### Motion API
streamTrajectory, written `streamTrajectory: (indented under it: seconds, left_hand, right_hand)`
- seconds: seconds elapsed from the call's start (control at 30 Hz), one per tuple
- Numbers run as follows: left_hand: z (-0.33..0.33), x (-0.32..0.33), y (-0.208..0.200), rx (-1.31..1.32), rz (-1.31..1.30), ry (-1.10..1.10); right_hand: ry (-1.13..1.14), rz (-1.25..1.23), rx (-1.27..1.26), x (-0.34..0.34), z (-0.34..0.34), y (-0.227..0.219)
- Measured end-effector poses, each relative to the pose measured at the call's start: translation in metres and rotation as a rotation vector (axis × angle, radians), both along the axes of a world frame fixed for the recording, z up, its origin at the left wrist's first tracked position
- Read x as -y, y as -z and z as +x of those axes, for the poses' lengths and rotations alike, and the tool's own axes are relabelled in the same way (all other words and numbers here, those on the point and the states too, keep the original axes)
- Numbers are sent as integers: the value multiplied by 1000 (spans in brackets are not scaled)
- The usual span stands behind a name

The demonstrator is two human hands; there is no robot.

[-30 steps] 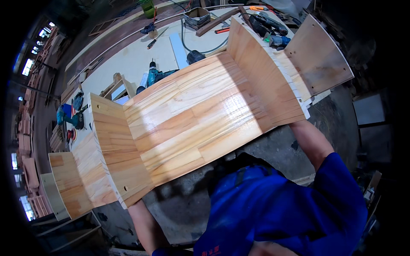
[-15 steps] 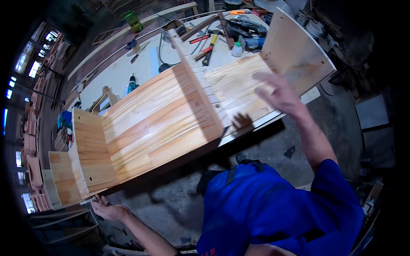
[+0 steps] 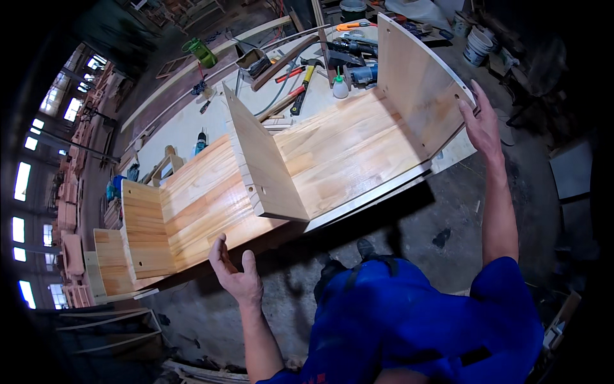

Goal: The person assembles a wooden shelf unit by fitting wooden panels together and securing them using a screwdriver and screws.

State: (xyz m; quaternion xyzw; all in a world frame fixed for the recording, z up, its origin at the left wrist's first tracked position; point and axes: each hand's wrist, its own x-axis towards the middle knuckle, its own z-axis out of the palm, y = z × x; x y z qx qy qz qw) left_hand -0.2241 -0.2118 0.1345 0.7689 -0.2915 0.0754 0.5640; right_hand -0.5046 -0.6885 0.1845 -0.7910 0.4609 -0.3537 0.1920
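Note:
A long wooden panel (image 3: 345, 153) lies across the workbench with upright boards standing on it. My right hand (image 3: 485, 128) grips the near edge of the tall end board (image 3: 422, 83) at the right, thumb on its inner face and fingers behind. My left hand (image 3: 240, 275) is open at the panel's front edge, fingers and thumb apart, with nothing in it; whether it touches the edge I cannot tell. Between my hands stands a middle divider board (image 3: 265, 160) with small holes near its front end. Another upright board (image 3: 147, 230) stands toward the left end.
Behind the panel, the pale workbench (image 3: 173, 125) holds a yellow-and-black hammer (image 3: 303, 89), a white squeeze bottle (image 3: 340, 86), a blue power tool (image 3: 364, 74) and a drill (image 3: 201, 142). A green jug (image 3: 203, 54) stands farther back. White buckets (image 3: 477, 46) are at the far right.
My left hand has moved right along the front edge from the left end. My right hand has gone from over the panel to the right end board and taken hold. The view has shifted.

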Motion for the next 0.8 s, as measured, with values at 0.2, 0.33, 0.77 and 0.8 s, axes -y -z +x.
streamTrajectory:
  seconds: [0.2,0.33,0.77,0.8]
  left_hand:
    - [-21,-20,9,-184,-27,-96]
    - [-36,-29,29,-319,-58,-128]
    - [-15,-79,81,-710,128,16]
    - [-8,-83,82,-746,134,27]
  right_hand:
    - [53,-312,203,-41,1,-7]
    - [-259,-43,464,-91,37,16]
    - [-922,531,-231,-308,128,149]
    - [-907,540,-249,-312,131,150]
